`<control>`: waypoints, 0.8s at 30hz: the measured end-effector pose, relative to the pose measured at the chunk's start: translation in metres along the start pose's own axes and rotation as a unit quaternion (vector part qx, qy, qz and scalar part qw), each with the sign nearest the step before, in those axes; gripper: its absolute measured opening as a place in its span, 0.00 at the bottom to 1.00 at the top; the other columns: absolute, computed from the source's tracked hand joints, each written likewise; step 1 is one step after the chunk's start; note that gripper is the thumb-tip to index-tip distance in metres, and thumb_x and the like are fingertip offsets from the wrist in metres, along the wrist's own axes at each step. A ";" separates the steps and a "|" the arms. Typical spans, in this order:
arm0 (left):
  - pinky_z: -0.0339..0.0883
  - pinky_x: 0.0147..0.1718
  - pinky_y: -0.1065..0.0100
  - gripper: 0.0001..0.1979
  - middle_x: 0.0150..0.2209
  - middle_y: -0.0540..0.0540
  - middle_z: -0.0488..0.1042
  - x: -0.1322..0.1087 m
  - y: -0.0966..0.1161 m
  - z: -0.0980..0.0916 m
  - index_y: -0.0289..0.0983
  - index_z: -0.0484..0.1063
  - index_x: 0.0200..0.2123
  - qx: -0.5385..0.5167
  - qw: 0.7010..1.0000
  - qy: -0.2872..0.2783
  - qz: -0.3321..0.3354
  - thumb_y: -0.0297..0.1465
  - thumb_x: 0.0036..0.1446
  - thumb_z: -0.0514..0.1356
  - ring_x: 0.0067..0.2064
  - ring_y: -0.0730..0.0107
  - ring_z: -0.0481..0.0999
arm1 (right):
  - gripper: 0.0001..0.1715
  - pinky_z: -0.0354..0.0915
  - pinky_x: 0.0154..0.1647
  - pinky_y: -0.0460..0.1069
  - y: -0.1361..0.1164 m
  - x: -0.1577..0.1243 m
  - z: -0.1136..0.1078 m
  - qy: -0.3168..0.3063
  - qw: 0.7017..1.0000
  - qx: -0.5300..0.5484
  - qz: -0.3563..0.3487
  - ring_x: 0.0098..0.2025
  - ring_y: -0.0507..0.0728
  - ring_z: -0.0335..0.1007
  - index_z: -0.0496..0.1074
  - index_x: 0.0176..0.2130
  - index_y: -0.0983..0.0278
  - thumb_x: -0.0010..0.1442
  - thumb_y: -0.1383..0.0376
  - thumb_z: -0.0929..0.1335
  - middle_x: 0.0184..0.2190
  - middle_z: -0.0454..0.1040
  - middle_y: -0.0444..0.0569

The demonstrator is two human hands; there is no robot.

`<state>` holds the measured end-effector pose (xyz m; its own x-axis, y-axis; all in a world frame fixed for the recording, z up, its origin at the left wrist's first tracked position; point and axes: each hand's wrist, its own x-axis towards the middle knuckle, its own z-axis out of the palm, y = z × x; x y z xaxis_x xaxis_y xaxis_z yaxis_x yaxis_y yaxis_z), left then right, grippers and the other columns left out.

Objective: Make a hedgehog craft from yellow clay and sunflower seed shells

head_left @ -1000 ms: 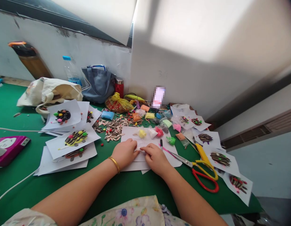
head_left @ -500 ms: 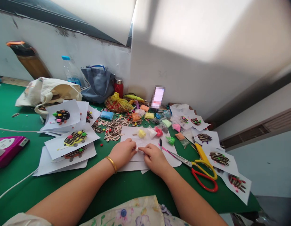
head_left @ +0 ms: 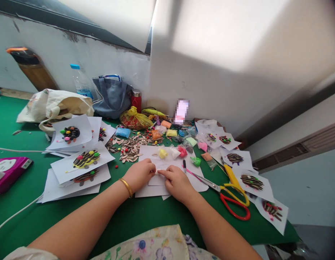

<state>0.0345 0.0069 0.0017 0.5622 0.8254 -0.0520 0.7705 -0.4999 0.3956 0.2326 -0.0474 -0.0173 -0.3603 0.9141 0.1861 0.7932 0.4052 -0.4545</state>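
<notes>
Both hands meet over a white sheet of paper with faint lines on it. My left hand, with a gold bangle at the wrist, has its fingers pressed together at the paper; what they hold, if anything, is too small to make out. My right hand points its index finger at the left fingertips, its other fingers partly curled, and no held object shows. A tiny whitish bit seems to lie between the fingertips. Just beyond are bags of yellow clay, white clay and red clay. A black pen lies beside my right hand.
Scissors and a yellow utility knife lie right. Sunflower seeds are heaped behind the paper. Seed-decorated pictures are stacked left, others right. A phone, blue bag and bottle stand at the wall.
The left fingertips and right index finger have shifted slightly on the paper, and a whitish bit shows between them. Everything else stays in place.
</notes>
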 end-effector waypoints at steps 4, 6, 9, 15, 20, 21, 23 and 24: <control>0.64 0.38 0.67 0.06 0.39 0.46 0.73 0.000 -0.001 -0.003 0.39 0.76 0.35 -0.023 1.000 -0.002 -0.008 0.32 0.58 0.59 0.38 0.66 0.75 | 0.31 0.62 0.45 0.50 -0.002 0.000 0.000 -0.004 1.000 -0.017 0.000 0.41 0.56 0.64 0.71 0.57 0.55 0.56 0.76 0.64 0.38 0.68 0.49; 0.64 0.38 0.67 0.06 0.39 0.46 0.73 0.000 -0.001 -0.003 0.39 0.76 0.35 -0.026 1.000 -0.002 -0.011 0.32 0.57 0.60 0.38 0.66 0.75 | 0.32 0.61 0.45 0.50 -0.003 0.000 0.000 -0.010 1.000 -0.028 -0.003 0.41 0.56 0.63 0.70 0.57 0.54 0.56 0.75 0.64 0.38 0.68 0.49; 0.64 0.39 0.67 0.07 0.39 0.46 0.73 0.001 0.000 -0.002 0.39 0.76 0.35 -0.017 1.000 -0.002 -0.008 0.32 0.59 0.58 0.39 0.65 0.75 | 0.33 0.61 0.45 0.50 -0.003 0.000 0.001 -0.016 0.999 -0.039 -0.007 0.41 0.56 0.63 0.70 0.57 0.52 0.56 0.75 0.64 0.38 0.67 0.48; 0.63 0.35 0.67 0.11 0.37 0.45 0.73 0.000 0.004 0.000 0.38 0.76 0.33 0.019 1.000 0.009 0.001 0.31 0.61 0.54 0.36 0.65 0.75 | 0.33 0.61 0.44 0.50 -0.004 0.000 0.001 -0.017 0.999 -0.047 -0.006 0.40 0.56 0.62 0.71 0.56 0.52 0.56 0.76 0.65 0.37 0.67 0.48; 0.63 0.32 0.66 0.11 0.36 0.44 0.71 -0.002 0.007 -0.001 0.38 0.74 0.30 0.040 0.999 0.001 -0.006 0.30 0.60 0.52 0.34 0.66 0.74 | 0.31 0.60 0.43 0.50 -0.003 0.000 0.002 -0.014 0.998 -0.055 -0.008 0.40 0.56 0.62 0.71 0.56 0.52 0.56 0.75 0.65 0.37 0.67 0.48; 0.63 0.33 0.66 0.10 0.36 0.44 0.71 -0.002 0.007 -0.003 0.37 0.74 0.30 0.039 0.999 -0.004 -0.010 0.29 0.59 0.53 0.34 0.66 0.74 | 0.31 0.60 0.43 0.50 -0.003 0.000 0.002 -0.014 0.998 -0.056 -0.008 0.40 0.56 0.62 0.71 0.56 0.52 0.56 0.75 0.65 0.37 0.67 0.48; 0.63 0.33 0.66 0.09 0.37 0.44 0.71 -0.003 0.005 -0.006 0.37 0.73 0.30 0.031 0.999 -0.009 -0.014 0.29 0.58 0.53 0.34 0.66 0.74 | 0.31 0.60 0.44 0.50 -0.002 -0.001 0.002 -0.014 0.998 -0.056 -0.009 0.40 0.56 0.62 0.71 0.56 0.53 0.57 0.75 0.65 0.37 0.67 0.49; 0.63 0.33 0.66 0.08 0.37 0.44 0.72 -0.003 0.004 -0.008 0.37 0.73 0.30 0.024 1.000 -0.009 -0.013 0.28 0.57 0.54 0.34 0.66 0.74 | 0.31 0.60 0.44 0.50 -0.003 -0.001 0.002 -0.014 0.998 -0.055 -0.009 0.40 0.56 0.62 0.71 0.56 0.53 0.57 0.75 0.65 0.37 0.67 0.49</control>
<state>0.0335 0.0047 0.0106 0.5475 0.8331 -0.0788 0.7978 -0.4912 0.3497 0.2296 -0.0490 -0.0183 -0.3880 0.9063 0.1678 0.8348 0.4227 -0.3529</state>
